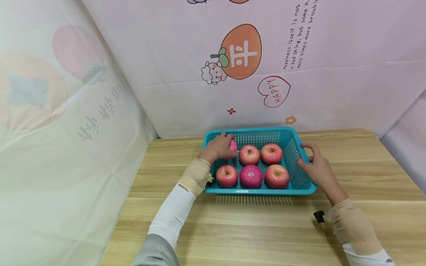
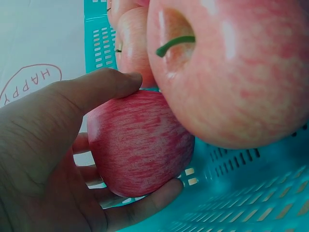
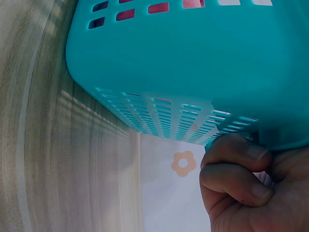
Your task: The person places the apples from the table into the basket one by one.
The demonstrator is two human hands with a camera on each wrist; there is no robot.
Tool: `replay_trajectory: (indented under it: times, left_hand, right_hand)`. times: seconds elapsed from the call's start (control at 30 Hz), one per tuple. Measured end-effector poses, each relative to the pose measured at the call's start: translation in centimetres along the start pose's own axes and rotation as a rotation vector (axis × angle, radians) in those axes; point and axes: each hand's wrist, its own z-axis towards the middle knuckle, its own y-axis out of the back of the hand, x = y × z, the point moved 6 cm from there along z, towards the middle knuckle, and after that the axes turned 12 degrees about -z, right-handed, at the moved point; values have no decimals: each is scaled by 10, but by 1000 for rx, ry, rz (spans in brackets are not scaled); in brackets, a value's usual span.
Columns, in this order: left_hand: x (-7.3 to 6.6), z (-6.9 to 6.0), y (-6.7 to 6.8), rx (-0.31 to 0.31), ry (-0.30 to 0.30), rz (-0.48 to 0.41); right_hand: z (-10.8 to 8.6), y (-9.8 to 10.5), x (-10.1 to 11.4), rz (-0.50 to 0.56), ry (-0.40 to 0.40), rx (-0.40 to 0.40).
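A turquoise plastic basket (image 1: 259,191) with perforated walls stands on the table against the back wall, apples in two rows inside it. At its back left corner my left hand (image 1: 217,147) holds a dark red streaked apple (image 2: 140,142), thumb on top and fingers curled beneath. To the right of that apple are two pinkish apples (image 1: 249,154). The front row has a pale red apple at each end and a darker magenta apple (image 1: 251,176) in the middle. My right hand (image 1: 317,168) grips the basket's right rim, its fingers curled at the outside in the right wrist view.
The wooden table (image 1: 253,229) extends in front of the basket and to both sides. A white printed cloth (image 1: 186,103) hangs behind it, and another cloth (image 1: 66,166) hangs at the left. A small black piece (image 1: 319,216) sits by my right wrist.
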Motion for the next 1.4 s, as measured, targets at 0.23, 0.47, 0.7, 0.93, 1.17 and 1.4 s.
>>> replay_trajectory:
  times: [0.23, 0.47, 0.7, 0.93, 1.17, 1.4]
  left_hand:
    - [0, -1, -3, 12, -16, -12]
    - [3, 3, -7, 18, 4, 0]
    - [5, 5, -12, 26, 17, -8]
    - [7, 3, -16, 42, 20, 2]
    - [7, 2, -19, 55, 47, 17]
    - [7, 2, -20, 56, 44, 30]
  right_hand:
    - [2, -1, -3, 0, 0, -2]
    - [1, -1, -2, -2, -7, 1]
    - [0, 0, -1, -1, -7, 3]
    - [1, -1, -1, -2, -4, -5]
    - [1, -1, -2, 2, 5, -7]
    - [1, 0, -1, 2, 8, -5]
